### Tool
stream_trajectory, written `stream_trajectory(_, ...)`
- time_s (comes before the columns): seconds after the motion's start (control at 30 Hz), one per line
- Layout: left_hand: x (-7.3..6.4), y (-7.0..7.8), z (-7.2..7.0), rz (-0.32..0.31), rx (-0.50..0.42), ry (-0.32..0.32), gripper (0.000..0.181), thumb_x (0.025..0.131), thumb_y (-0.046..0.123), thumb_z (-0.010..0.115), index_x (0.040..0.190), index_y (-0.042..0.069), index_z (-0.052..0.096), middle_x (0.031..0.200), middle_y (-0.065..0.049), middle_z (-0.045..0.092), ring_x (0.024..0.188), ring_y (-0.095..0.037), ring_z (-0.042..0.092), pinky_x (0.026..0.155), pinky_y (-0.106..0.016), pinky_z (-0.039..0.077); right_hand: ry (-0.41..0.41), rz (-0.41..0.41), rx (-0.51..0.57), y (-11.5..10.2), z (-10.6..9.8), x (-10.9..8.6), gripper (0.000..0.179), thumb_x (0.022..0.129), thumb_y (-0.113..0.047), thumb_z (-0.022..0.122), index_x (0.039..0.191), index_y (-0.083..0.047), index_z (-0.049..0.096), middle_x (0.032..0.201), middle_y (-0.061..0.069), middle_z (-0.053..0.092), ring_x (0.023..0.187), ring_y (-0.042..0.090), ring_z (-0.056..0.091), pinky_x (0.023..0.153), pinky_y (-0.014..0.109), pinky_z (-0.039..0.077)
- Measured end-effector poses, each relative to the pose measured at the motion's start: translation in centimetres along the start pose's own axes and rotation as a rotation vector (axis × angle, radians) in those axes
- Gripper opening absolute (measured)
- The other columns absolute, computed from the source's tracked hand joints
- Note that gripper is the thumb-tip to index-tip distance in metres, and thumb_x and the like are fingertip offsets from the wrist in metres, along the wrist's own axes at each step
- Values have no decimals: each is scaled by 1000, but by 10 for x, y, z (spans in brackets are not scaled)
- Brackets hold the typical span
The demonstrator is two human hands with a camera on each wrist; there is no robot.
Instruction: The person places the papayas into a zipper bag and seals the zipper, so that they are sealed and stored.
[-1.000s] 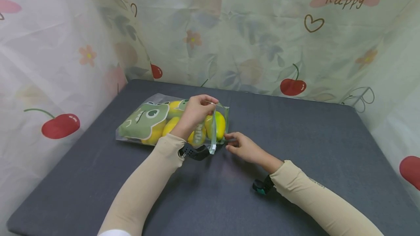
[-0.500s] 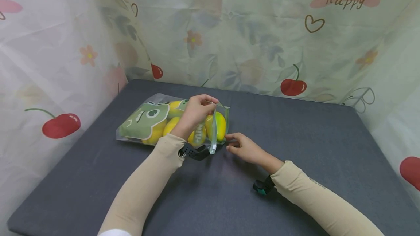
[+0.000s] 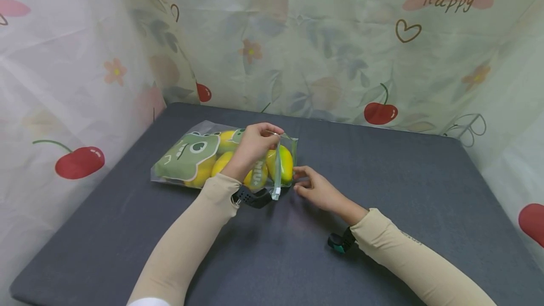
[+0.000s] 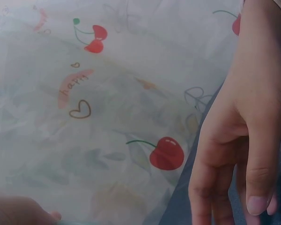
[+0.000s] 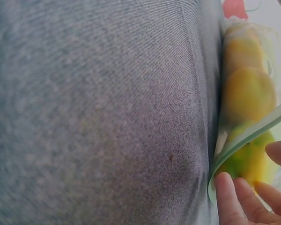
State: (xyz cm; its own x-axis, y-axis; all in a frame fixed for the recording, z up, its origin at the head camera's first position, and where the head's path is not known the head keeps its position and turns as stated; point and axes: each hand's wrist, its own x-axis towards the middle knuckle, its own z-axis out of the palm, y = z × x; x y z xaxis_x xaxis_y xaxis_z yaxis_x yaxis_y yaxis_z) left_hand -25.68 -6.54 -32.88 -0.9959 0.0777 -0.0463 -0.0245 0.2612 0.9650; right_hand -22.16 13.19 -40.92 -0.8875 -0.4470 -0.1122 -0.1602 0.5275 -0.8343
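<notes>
A clear zip bag (image 3: 180, 157) with a green cartoon dinosaur print lies on its side, holding several yellow mangoes. Its mouth faces right, and a white slider (image 3: 275, 196) sits at the near end of the zip strip. My left hand (image 3: 255, 144) pinches the upper edge of the mouth and lifts it. Just inside the opening rests a yellow-green mango (image 3: 286, 164). My right hand (image 3: 319, 189) is at the mouth, its loosely extended fingertips by this mango; in the right wrist view the fingers (image 5: 227, 194) reach the bag's green rim. Contact with the mango cannot be told.
The dark grey table (image 3: 403, 211) extends to the right and in front of the bag. A patterned curtain (image 3: 314, 51) with cherries and hearts surrounds its back and sides. Black wrist devices (image 3: 340, 241) are strapped on both arms.
The right fingertips have shifted slightly up along the bag's mouth beside the mango. The left hand and the bag stay where they were.
</notes>
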Motion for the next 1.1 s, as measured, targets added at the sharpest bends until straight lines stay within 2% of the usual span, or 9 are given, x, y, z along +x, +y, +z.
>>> stream_trajectory(0.13,-1,1,0,2,-5,-5,25,91,10,58,113,4,68,114,-18,65,89,-28,61,77,-35,49,-8,-21,21,0,-1,0,55,97,-9,52,148,-9,32,134,21,49,120,38,56,93,45,51)
stream_trajectory(0.3,-1,1,0,2,-4,0,20,91,10,58,107,7,70,112,-16,66,89,-28,62,78,-35,50,-21,-13,25,-1,-2,0,54,98,-10,52,149,-11,33,135,21,50,121,38,55,94,46,50)
stream_trajectory(0.4,-2,2,0,1,-2,0,20,91,11,58,107,7,69,113,-17,66,93,-31,63,76,-35,49,-17,-14,23,-1,-2,2,54,98,-10,52,148,-9,34,142,21,44,124,39,53,96,47,49)
stream_trajectory(0.6,-1,3,0,-3,-16,-11,25,92,10,57,113,2,67,115,-20,64,101,-41,60,86,-46,49,-1,-15,23,-4,-1,4,54,98,-10,53,147,-2,32,151,19,31,130,36,49,100,46,46)
stream_trajectory(0.73,-1,3,0,1,-8,-10,23,92,10,57,111,4,68,115,-19,64,97,-37,62,83,-43,50,2,-16,35,-6,-1,4,53,98,-10,52,147,0,32,151,19,32,130,34,49,100,46,46)
stream_trajectory(0.87,-1,3,0,5,3,-4,23,92,11,57,110,5,69,107,-14,66,95,-34,62,79,-39,50,3,-31,61,-7,0,4,52,98,-8,51,146,2,32,151,19,34,129,33,51,100,45,46)
stream_trajectory(1.1,-1,2,1,-1,0,6,18,91,11,58,104,9,70,104,-11,66,100,-39,61,87,-48,49,1,-46,94,-8,0,4,51,99,-7,50,146,3,32,151,19,34,128,33,51,100,45,46)
